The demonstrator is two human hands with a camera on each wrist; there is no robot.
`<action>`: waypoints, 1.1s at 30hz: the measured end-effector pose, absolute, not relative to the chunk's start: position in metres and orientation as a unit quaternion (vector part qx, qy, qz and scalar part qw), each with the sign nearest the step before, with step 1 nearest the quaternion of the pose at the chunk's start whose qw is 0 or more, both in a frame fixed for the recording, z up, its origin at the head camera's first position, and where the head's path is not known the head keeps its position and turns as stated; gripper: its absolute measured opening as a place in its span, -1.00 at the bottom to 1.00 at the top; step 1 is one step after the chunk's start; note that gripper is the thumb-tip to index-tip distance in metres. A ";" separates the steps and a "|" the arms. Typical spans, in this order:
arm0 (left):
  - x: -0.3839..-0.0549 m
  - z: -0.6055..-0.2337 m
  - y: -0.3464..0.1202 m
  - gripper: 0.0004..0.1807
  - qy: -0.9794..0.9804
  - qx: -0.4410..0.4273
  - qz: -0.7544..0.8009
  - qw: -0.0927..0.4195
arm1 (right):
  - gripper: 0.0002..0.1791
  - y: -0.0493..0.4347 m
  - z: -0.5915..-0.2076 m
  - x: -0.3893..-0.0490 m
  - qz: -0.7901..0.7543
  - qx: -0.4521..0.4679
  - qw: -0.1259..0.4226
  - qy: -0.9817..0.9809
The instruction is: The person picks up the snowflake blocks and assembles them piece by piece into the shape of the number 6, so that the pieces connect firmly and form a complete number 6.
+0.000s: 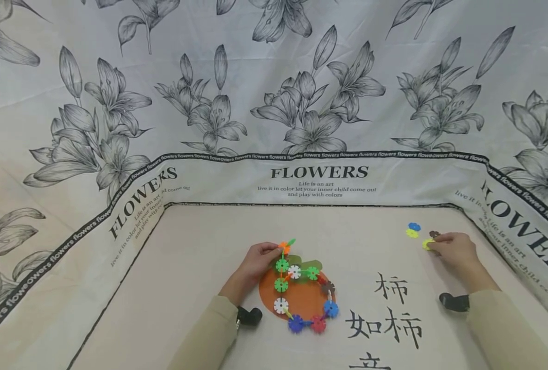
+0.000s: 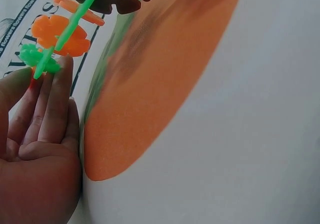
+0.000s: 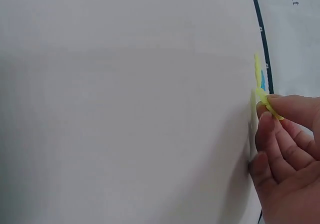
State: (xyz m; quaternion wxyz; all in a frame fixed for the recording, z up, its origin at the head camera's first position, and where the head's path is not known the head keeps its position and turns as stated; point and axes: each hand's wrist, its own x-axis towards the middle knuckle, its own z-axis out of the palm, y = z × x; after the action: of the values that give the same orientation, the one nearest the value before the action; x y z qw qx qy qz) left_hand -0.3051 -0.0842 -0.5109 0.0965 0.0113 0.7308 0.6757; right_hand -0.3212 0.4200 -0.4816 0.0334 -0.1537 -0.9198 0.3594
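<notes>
A looped chain of interlocking snowflake discs (image 1: 280,284), in green, white, red, blue, brown and orange, spans the orange fruit picture printed on the cloth. Its upper end, with an orange disc (image 2: 65,37) and green discs, is pinched between thumb and fingers of my left hand (image 1: 254,264). Far to the right, my right hand (image 1: 456,253) pinches a single yellow snowflake disc (image 3: 267,103) by its edge. Close by the fingers is a brown disc (image 1: 435,234). A blue disc (image 1: 414,226) and another yellow disc (image 1: 412,234) lie slightly further left.
Black printed characters (image 1: 391,286) mark the cloth right of the fruit picture (image 1: 270,295). A floral curtain (image 1: 320,180) rises around the back and sides of the table surface (image 1: 186,277). Black wrist devices (image 1: 454,302) are on both arms.
</notes>
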 end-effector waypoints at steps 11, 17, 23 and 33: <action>-0.308 -0.513 -0.085 -0.74 0.728 0.013 0.678 0.103 | -0.46 0.338 -0.457 -0.319 0.492 0.012 0.008 -0.871; -0.308 -0.514 -0.086 -0.73 0.729 0.025 0.676 0.100 | -0.53 0.288 -0.446 -0.319 0.526 0.056 -0.042 -0.848; -0.306 -0.511 -0.086 -0.74 0.725 0.035 0.681 0.100 | -0.65 0.241 -0.443 -0.318 0.550 0.112 -0.086 -0.823; -0.309 -0.513 -0.087 -0.74 0.726 0.041 0.680 0.096 | -0.65 0.179 -0.444 -0.324 0.572 0.164 -0.113 -0.796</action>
State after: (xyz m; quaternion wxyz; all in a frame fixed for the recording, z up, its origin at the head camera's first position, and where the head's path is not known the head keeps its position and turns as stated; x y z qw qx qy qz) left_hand -0.3093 -0.0865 -0.5135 0.0959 0.0413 0.7256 0.6802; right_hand -0.3235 0.1793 -0.4438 -0.1131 0.1638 -0.7960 0.5717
